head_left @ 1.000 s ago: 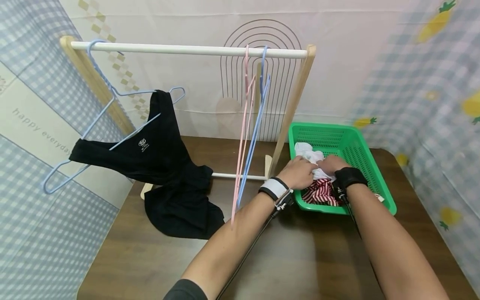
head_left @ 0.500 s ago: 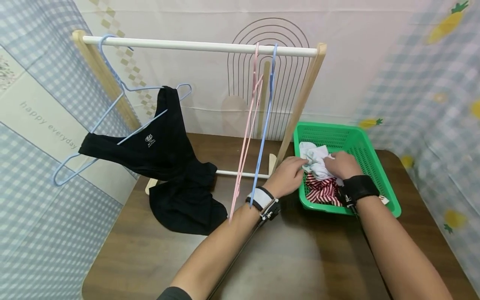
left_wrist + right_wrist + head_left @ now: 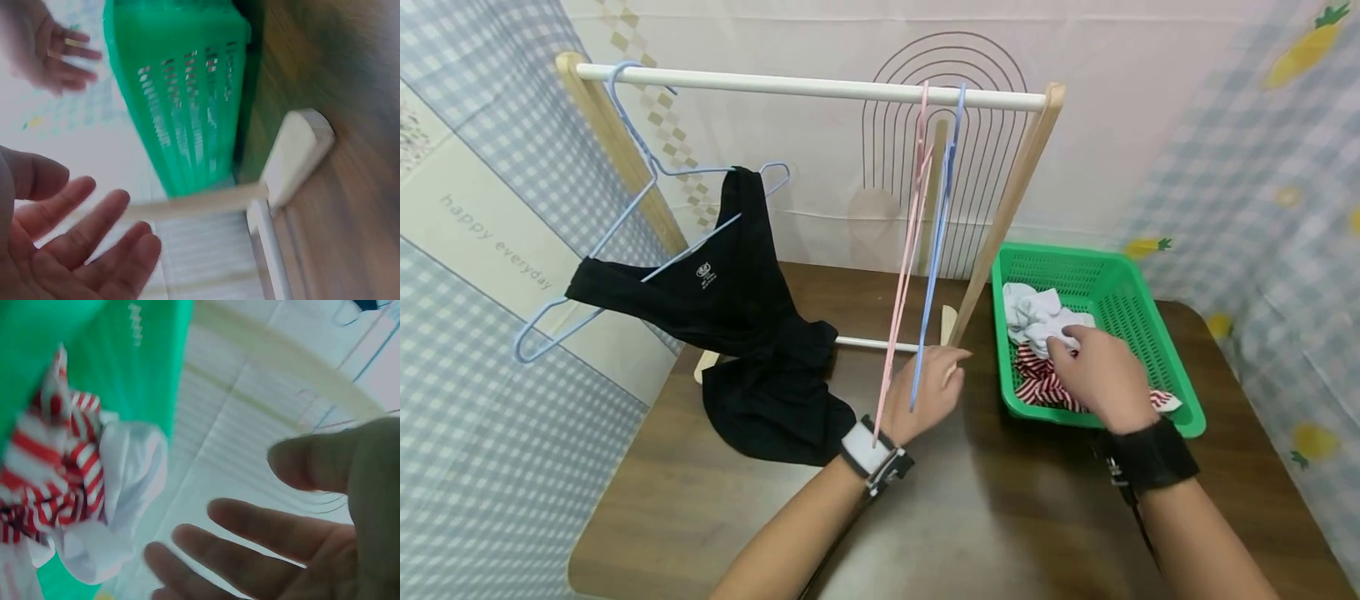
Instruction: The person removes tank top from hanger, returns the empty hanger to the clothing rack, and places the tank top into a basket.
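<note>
My right hand [image 3: 1101,375] hovers over the near side of a green basket [image 3: 1176,375], fingers loosely bent and holding nothing. Below it in the basket lie a white cloth garment [image 3: 1037,315] and a red-and-white striped garment [image 3: 1041,383], both crumpled. The right wrist view shows the striped garment [image 3: 53,469] beside the white one [image 3: 131,469], with the hand's fingers spread apart from them. My left hand [image 3: 925,392] is left of the basket, behind the lower ends of a pink hanger [image 3: 904,283] and a blue hanger [image 3: 936,250]. In the left wrist view its relaxed fingers [image 3: 94,228] hold nothing.
A clothes rack with a white rail [image 3: 812,87] and wooden legs [image 3: 1015,200] stands at the back. On its left, a black garment [image 3: 737,275] hangs from a blue hanger [image 3: 625,221], its lower part on the brown table [image 3: 700,517]. Checked cloth [image 3: 1285,275] covers the right wall.
Both hands have come away from the white garment, which stays in the basket. The left hand has moved left out to the hangers, the right hand back toward the basket's near side.
</note>
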### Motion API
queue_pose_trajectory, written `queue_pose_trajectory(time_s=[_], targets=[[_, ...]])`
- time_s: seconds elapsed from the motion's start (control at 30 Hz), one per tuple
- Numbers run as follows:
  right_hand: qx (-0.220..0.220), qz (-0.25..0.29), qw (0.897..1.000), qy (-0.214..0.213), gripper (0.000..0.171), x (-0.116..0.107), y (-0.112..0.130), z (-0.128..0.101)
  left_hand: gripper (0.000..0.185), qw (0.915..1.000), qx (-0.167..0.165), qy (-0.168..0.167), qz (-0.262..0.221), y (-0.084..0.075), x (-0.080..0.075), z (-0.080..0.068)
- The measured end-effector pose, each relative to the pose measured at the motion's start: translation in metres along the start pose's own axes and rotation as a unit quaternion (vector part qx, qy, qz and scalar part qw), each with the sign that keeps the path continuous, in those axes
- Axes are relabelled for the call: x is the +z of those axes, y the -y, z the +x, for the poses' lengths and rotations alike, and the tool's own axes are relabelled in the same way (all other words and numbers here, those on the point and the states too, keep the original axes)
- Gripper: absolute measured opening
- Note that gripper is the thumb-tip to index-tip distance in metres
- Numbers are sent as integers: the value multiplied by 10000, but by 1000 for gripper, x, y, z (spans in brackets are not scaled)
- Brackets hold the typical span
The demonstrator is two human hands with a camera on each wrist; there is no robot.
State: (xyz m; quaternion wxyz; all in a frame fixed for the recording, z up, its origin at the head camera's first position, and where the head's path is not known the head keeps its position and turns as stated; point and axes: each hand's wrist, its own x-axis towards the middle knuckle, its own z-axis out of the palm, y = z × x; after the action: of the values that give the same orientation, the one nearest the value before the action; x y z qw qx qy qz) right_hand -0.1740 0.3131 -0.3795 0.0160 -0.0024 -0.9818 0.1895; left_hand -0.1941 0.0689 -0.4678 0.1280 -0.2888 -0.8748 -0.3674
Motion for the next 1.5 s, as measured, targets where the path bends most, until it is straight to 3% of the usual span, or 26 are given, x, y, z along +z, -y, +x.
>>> queue_pose_trajectory(time_s=[0.17, 0.3, 0.57, 0.8, 1.0, 1.23, 1.4, 1.5], targets=[[-354, 137, 9952, -900, 40, 15, 9, -31, 24, 9941, 104, -1034, 317, 15, -24, -27], [-486, 241, 9901, -1298, 35, 31, 11, -48, 21, 9860, -43, -1509, 711, 23, -50, -35], [-362, 291, 9925, -1126, 35, 56, 14, -69, 25, 9699, -1196, -2002, 707, 29, -121, -36], [-292, 237, 9941, -1013, 33, 68, 14, -74, 27, 9511, -1320, -2701, 711, 40, -163, -34], [-355, 279, 9926, -1131, 29, 75, 13, -75, 24, 9246, -988, -3552, 961, 44, -196, -26], [-515, 374, 9877, -1427, 27, 80, 13, -75, 24, 8830, -425, -4431, 1487, 46, -243, -3], [-614, 401, 9845, -1591, 27, 82, 12, -73, 24, 8576, -676, -4769, 1804, 54, -279, 19], [-617, 421, 9836, -1640, 26, 84, 11, -72, 28, 8483, -1207, -4761, 1978, 61, -296, 29]])
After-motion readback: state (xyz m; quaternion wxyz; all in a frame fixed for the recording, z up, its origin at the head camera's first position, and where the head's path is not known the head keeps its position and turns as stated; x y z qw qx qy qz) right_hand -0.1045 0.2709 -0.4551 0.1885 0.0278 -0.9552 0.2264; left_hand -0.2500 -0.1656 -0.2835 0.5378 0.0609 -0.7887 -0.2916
